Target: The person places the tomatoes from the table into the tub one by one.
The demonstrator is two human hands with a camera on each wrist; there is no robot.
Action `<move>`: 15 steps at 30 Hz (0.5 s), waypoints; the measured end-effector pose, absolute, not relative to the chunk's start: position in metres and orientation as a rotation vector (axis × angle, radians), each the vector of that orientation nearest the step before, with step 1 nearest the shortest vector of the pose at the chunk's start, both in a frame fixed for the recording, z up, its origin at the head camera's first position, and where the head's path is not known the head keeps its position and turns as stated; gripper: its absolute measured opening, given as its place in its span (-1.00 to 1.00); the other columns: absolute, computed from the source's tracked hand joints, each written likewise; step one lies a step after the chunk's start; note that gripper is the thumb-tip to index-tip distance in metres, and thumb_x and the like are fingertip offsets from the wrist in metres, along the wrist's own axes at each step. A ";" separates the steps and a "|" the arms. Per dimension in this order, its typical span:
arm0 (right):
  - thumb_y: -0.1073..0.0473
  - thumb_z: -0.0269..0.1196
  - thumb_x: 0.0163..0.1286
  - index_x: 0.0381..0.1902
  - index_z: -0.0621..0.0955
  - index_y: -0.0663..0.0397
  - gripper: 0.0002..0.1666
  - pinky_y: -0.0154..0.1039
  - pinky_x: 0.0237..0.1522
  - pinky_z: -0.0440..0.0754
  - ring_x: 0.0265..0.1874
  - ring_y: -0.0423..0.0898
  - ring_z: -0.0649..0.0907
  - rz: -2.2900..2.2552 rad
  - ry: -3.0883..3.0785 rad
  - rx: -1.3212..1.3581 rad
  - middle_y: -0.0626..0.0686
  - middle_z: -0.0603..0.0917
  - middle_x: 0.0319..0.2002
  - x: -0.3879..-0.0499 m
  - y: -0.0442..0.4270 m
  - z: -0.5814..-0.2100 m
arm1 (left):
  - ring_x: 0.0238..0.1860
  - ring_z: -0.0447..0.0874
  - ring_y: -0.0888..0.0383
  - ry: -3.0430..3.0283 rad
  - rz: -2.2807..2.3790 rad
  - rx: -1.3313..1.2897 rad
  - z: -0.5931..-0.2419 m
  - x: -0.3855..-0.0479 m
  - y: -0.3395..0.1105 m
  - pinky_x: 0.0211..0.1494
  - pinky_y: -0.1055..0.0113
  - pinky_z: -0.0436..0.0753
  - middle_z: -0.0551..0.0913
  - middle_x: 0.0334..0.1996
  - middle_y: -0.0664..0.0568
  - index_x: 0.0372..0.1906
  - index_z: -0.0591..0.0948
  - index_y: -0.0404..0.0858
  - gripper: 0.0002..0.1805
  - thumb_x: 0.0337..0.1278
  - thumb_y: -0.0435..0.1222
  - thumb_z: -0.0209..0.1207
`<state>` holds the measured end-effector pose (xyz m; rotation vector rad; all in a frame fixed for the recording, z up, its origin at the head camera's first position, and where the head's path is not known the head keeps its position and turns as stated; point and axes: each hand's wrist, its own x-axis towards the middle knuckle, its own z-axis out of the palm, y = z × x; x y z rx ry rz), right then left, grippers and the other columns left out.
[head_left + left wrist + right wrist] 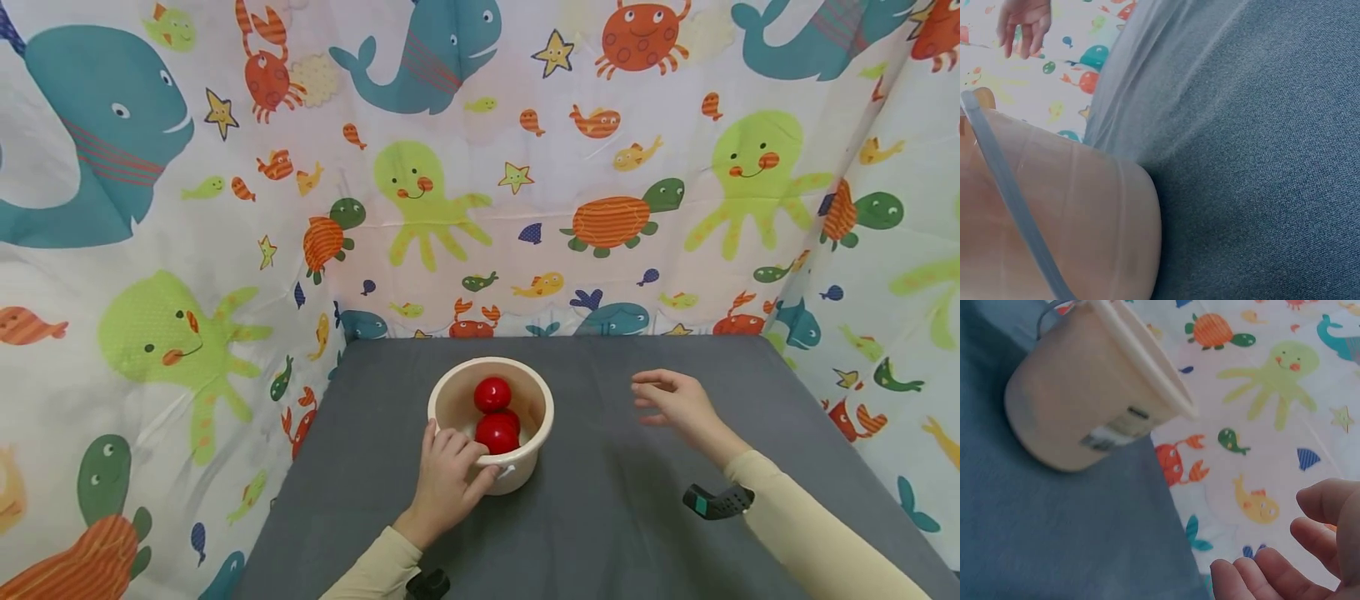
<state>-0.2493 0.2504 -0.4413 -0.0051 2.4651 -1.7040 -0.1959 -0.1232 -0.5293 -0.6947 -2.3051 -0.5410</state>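
A cream plastic bucket (528, 467) stands upright on the grey cloth, also large in the left wrist view (1085, 212). Inside lie shiny red round things (492, 395), apples or balls, partly overlapping. My left hand (450, 475) grips the near left part of its rim, fingers over the edge and thumb outside. The bucket's grey handle (1019, 206) hangs down along its side. To the right of the bucket, my right hand (682, 408) hovers above the cloth, fingers loosely bent around nothing; in the right wrist view its fingers (1279, 575) are apart from the bucket.
Grey cloth (360, 400) covers the table. White curtains (450, 292) printed with sea animals stand behind it and along both sides. A label (1119, 431) is on the bucket's outer wall. Each wrist wears a dark band (718, 502).
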 end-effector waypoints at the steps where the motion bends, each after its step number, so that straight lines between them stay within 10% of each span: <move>1: -0.08 0.19 0.52 0.33 0.47 0.31 -0.35 -0.01 -0.05 0.78 -0.11 -0.24 0.73 -1.696 2.471 0.011 0.18 0.67 0.13 -0.246 0.255 -0.444 | -0.10 0.50 0.10 -2.312 -0.545 -0.692 -0.529 -0.196 -0.123 0.36 -0.43 0.27 0.64 -0.33 0.12 -0.27 0.65 0.01 -0.80 0.17 0.02 0.27; 15: -0.16 0.15 0.53 0.34 0.45 0.30 -0.29 -0.08 -0.11 0.79 0.00 -0.03 0.75 -1.524 2.590 0.104 0.40 0.58 0.24 -0.223 0.299 -0.470 | 0.06 0.51 -0.01 -2.282 -0.657 -0.736 -0.513 -0.192 -0.145 0.25 -0.27 0.43 0.63 -0.07 -0.07 -0.19 0.65 -0.13 -0.75 0.06 -0.11 0.33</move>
